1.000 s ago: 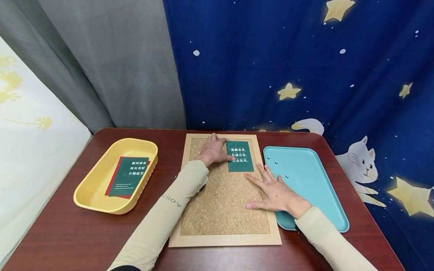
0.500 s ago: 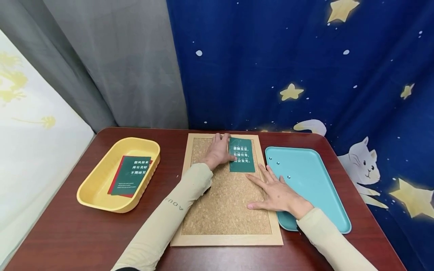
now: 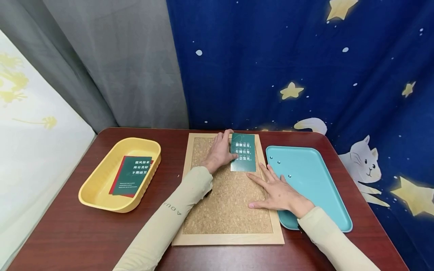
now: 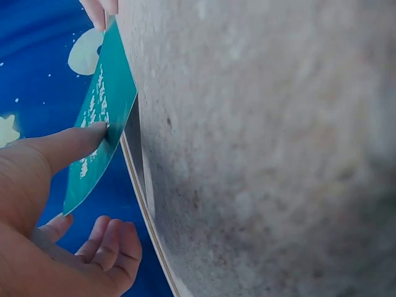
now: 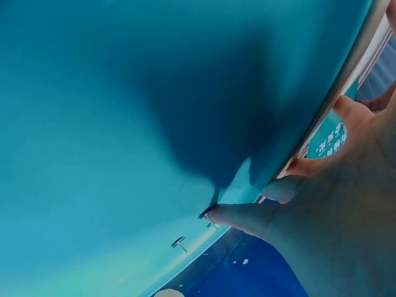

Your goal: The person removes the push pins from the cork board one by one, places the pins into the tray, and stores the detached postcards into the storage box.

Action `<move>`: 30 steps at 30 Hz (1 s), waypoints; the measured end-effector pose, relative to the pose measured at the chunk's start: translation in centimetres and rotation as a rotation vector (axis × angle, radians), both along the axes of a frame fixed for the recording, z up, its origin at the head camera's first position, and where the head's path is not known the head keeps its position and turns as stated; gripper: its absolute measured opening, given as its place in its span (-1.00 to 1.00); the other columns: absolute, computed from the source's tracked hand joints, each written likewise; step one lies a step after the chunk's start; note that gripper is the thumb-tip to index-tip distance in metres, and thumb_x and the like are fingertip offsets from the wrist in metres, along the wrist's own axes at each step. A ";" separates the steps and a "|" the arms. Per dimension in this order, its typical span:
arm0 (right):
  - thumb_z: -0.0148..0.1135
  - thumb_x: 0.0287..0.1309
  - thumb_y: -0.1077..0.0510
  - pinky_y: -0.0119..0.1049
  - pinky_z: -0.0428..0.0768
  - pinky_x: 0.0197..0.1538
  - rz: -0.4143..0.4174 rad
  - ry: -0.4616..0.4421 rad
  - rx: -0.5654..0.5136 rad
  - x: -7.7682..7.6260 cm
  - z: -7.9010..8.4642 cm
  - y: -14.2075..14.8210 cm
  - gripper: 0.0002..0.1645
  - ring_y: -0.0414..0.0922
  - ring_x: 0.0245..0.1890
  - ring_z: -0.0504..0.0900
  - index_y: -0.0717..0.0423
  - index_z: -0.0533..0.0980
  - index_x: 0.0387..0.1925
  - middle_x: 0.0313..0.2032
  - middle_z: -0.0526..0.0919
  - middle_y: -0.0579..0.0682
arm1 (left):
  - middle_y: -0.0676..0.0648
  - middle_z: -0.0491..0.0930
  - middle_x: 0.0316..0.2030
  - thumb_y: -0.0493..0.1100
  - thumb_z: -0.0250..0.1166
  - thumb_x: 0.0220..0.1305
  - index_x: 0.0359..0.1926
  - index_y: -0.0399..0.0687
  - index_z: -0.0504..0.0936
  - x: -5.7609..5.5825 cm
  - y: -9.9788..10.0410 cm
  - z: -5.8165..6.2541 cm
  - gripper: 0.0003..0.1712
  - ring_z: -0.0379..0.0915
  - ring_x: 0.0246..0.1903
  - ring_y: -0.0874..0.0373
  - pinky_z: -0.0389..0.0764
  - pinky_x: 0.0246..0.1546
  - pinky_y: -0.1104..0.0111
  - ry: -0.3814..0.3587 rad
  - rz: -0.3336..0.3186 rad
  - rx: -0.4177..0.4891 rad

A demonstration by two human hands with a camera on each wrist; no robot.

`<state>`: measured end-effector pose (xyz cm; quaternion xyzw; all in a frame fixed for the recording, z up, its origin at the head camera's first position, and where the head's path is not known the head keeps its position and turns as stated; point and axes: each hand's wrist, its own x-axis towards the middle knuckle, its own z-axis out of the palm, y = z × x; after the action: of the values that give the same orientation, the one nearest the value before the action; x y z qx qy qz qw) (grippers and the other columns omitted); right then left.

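Observation:
Near the top right of the framed cork board (image 3: 227, 203), my left hand (image 3: 219, 150) pinches a green card (image 3: 245, 154) with white lettering. The thumb lies across the card's face and a fingertip is at its edge; in the left wrist view the card (image 4: 102, 117) looks bowed. The card's top reaches over the board's upper frame. My right hand (image 3: 278, 194) is spread over the board's right side, fingertips close to the card's lower right corner. One of its fingers (image 5: 247, 216) extends over the blue tray beside a pushpin (image 5: 179, 242); contact with the pins cannot be told.
The blue tray (image 3: 315, 188) sits right of the board, holding several small metal pins. On the left, a yellow basket (image 3: 93, 188) contains a green card (image 3: 130, 177) over a red one. Curtains hang behind the brown table (image 3: 68, 233).
The card's upper end has risen and shifted slightly up and right with my left hand, its top now covering the upper frame. My right hand has stayed nearly still.

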<state>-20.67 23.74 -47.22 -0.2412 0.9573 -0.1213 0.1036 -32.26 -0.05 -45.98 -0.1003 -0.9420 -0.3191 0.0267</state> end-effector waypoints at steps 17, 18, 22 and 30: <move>0.26 0.01 -0.68 0.67 0.08 0.39 -0.003 -0.007 0.002 -0.1 0.5 -0.1 0.20 0.35 0.67 -0.15 -0.48 0.11 0.62 0.70 -0.22 0.14 | -0.18 0.69 -0.14 -0.37 0.58 0.09 0.48 0.12 0.10 0.6 -0.5 0.3 0.09 0.61 -0.31 0.09 0.61 -0.22 0.30 0.034 -0.139 0.221; 0.26 0.01 -0.68 0.67 0.08 0.39 -0.003 -0.007 0.002 -0.1 0.5 0.0 0.20 0.35 0.67 -0.15 -0.48 0.11 0.62 0.70 -0.22 0.14 | -0.18 0.70 -0.15 -0.39 0.56 0.10 0.47 0.12 0.09 0.7 -0.5 0.3 0.08 0.61 -0.34 0.11 0.60 -0.26 0.34 0.031 -0.147 0.233; 0.26 0.00 -0.69 0.67 0.08 0.39 -0.004 -0.009 0.002 -0.1 0.4 0.0 0.20 0.34 0.67 -0.15 -0.49 0.11 0.62 0.70 -0.23 0.13 | -0.19 0.70 -0.10 -0.42 0.52 0.14 0.47 0.21 0.05 1.0 -0.4 0.4 0.09 0.63 -0.36 0.15 0.61 -0.32 0.41 0.018 -0.168 0.271; 0.25 0.00 -0.70 0.67 0.08 0.38 -0.002 -0.005 -0.003 -0.2 0.2 0.0 0.20 0.33 0.67 -0.14 -0.50 0.10 0.61 0.70 -0.26 0.11 | -0.20 0.67 -0.10 -0.46 0.44 0.22 0.51 0.29 0.02 1.6 -0.3 0.4 0.08 0.67 -0.35 0.11 0.65 -0.41 0.40 0.008 -0.179 0.320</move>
<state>-20.84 23.74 -47.01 -0.2403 0.9570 -0.1233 0.1055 -30.69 -0.40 -45.61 -0.1797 -0.8665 -0.4654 0.0174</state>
